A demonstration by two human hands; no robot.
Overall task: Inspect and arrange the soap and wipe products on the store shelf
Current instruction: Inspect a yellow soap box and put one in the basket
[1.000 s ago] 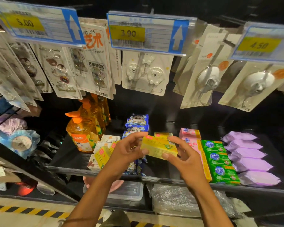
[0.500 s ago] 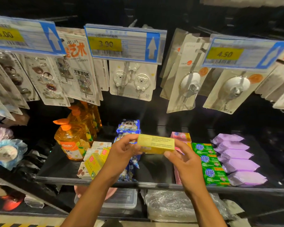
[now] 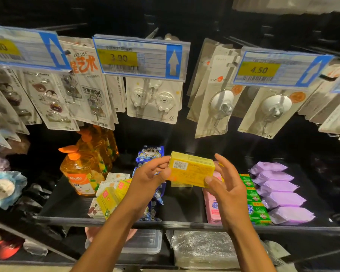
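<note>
Yellow box: 1, held in the air above the shelf, in front of the blue packs, barcode side facing the camera.
Left hand: thumb and fingers pinch the box's left end.
Right hand: thumb on the lower right corner, fingers curved behind the right end.
Purple packs: 5 in a row at the shelf's right.
Green bars: a row just beside them, partly hidden, count unclear.
Price tags: 2 readable, "3.90" and "4.50".
Orange bottle: front of a row, label starts "Gal".
Hook card: 2 white bears, "3.0".
</note>
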